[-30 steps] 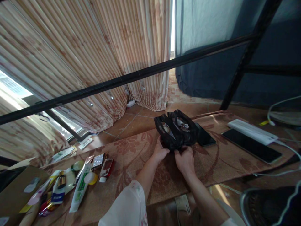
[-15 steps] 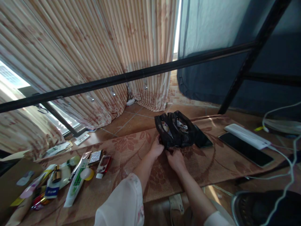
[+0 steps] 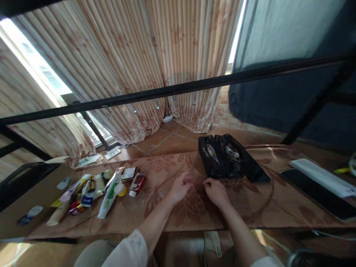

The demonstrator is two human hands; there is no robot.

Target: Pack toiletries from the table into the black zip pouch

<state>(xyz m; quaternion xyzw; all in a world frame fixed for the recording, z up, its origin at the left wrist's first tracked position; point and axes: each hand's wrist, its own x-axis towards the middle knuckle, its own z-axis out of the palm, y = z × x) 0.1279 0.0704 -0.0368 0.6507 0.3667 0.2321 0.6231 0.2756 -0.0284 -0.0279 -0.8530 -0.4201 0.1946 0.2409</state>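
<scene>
A black mesh pouch (image 3: 222,156) stands open on the floral mat (image 3: 172,211), with shiny items inside it. My left hand (image 3: 180,187) hovers over the mat a short way in front of the pouch, fingers loosely curled, nothing in them. My right hand (image 3: 215,190) rests just in front of the pouch, fingers curled under, apart from the mesh; I see nothing in it. A dark phone (image 3: 257,172) lies against the pouch's right side.
Several tubes and small cosmetics (image 3: 97,189) lie scattered at the mat's left end beside a cardboard piece (image 3: 25,196). A black tablet (image 3: 319,193) and white power strip (image 3: 322,178) lie at the right. A black metal bar (image 3: 178,89) crosses the view before striped curtains (image 3: 139,66).
Both hands have let go of the black pouch and drawn back toward me. The view has swung left, so the pouch sits further right.
</scene>
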